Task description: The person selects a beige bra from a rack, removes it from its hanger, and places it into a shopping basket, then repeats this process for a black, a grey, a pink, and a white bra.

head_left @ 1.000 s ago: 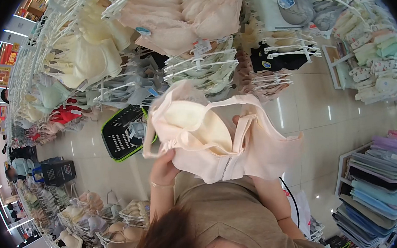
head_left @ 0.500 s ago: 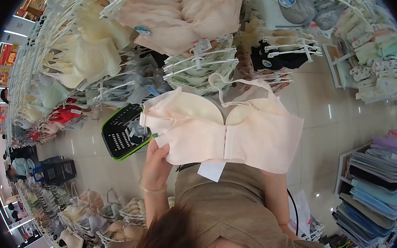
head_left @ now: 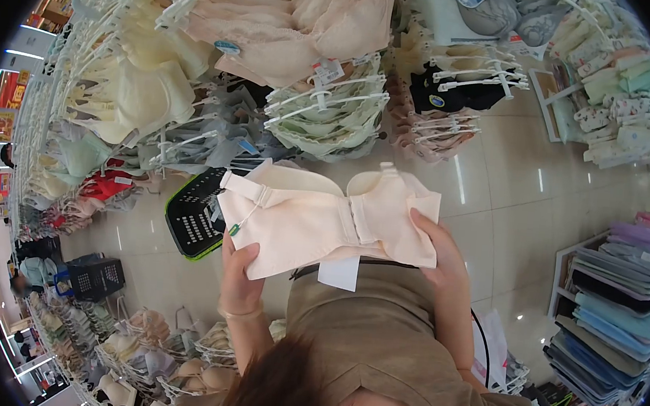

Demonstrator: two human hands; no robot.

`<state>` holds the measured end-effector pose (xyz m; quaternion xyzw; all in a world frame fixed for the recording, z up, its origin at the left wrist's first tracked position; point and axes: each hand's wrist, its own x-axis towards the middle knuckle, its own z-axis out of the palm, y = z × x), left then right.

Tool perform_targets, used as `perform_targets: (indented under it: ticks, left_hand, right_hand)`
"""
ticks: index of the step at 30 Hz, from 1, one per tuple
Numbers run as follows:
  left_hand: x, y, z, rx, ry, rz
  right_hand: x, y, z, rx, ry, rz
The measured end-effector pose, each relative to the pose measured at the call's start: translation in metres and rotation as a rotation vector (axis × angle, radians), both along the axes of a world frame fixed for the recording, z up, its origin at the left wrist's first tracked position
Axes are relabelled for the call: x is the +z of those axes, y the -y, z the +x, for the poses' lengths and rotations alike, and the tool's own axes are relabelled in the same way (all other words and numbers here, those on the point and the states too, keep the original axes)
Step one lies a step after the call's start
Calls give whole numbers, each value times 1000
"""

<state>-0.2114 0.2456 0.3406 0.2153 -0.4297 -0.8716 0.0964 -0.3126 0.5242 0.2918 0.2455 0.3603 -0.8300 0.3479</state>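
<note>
- Shop floor of pale glossy tiles [head_left: 510, 211] forms the background, with garment racks crowding the upper half of the frame and folded stock at the right edge.
- At the centre of the frame a pale pink bra [head_left: 315, 221] is held out flat in the air, above the floor and in front of a khaki top [head_left: 382, 347]; no worktop lies under it.
- A white paper tag [head_left: 338, 272] hangs from its lower edge, and a small green clip [head_left: 234, 230] sits near its left end.
- The left hand [head_left: 240, 273] is closed on the lower left corner of the bra, thumb on top of the fabric.
- The right hand [head_left: 437, 248] is closed on the right end, fingers laid over the folded cup.
- The garment is judged light and soft: the bands droop and fold freely, while the moulded cups seem to keep some shape.
- Nothing fragile is apparent, though thin straps and the hook closure at the middle could snag on hangers.
- A hold at both ends, as shown, is judged best for keeping it spread; a one-handed hold would let it fold.
- A black basket with a green rim [head_left: 196, 219] is seen behind the bra at centre left, on the floor.
- White hangers with cream and pink bras [head_left: 278, 36] fill the upper left, and black ones [head_left: 454, 94] hang at upper centre.
- Folded garments [head_left: 617, 306] are stacked on shelves at the right.
</note>
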Motion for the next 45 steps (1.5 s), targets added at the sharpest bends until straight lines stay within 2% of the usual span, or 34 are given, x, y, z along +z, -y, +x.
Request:
perform_targets:
  ticks: [1,3,4,6,8,10,12,14,18,20,21,23,24,26,27,28,30,31,33,37,39,41,45]
  left_hand:
    - [0,-1,-1,0,2,1]
    - [0,-2,-6,11,151,-284]
    - [-3,1,-8,11,151,-283]
    - [-18,11,-12,-139,310,-652]
    - [-20,0,-19,-100,327,-731]
    - [-5,-15,-26,-81,377,-1117]
    - [-1,-23,-28,-89,379,-1064]
    - [-18,-22,-28,64,280,-1036]
    - [-36,-10,-29,35,242,-973]
    - [-37,-3,-26,-143,175,-950]
    - [-33,-1,-28,-144,174,-949]
    - [-24,2,-32,-406,117,-1255]
    - [-27,5,-32,-403,117,-1255]
    - [-30,7,-34,-190,64,-761]
    - [-26,3,-33,-97,113,-631]
    - [-27,4,-32,-96,117,-632]
    - [-32,6,-26,-42,262,-314]
    - [-35,8,-24,-40,261,-314]
    - [-39,15,-17,-107,245,171]
    - [-51,17,-7,-99,232,302]
    - [-51,20,-6,-130,184,619]
    - [-63,21,-2,-146,154,608]
    - [-77,28,11,-107,115,589]
  right_hand:
    - [-1,0,-1,-59,-11,9]
    - [-1,-2,-2,-118,-22,20]
    - [2,-3,-3,-140,-56,27]
    - [7,-5,-4,-158,-90,34]
    - [10,-7,-3,-84,-138,68]
    - [12,-5,-3,-62,-145,92]
    - [11,-3,-2,-40,-151,114]
    - [9,-2,-3,-44,-156,127]
    - [4,-5,-3,-70,-131,110]
    - [5,-6,-4,-72,-130,117]
    - [4,-6,-4,-73,-130,117]
    - [1,-7,-5,-56,-145,111]
    - [1,-7,-5,-54,-147,111]
    - [1,-7,-5,-92,-149,146]
    - [2,-6,-6,-91,-147,146]
    - [4,-5,-6,-94,-157,139]
    - [8,-1,-7,-95,-168,130]
    - [10,1,-7,-106,-167,129]
    - [13,2,-7,-115,-166,129]
    - [19,-1,-8,-97,-232,122]
    - [20,-3,-8,-83,-260,94]
    - [19,-5,-8,-23,-289,70]
    - [19,1,-10,-83,-214,117]
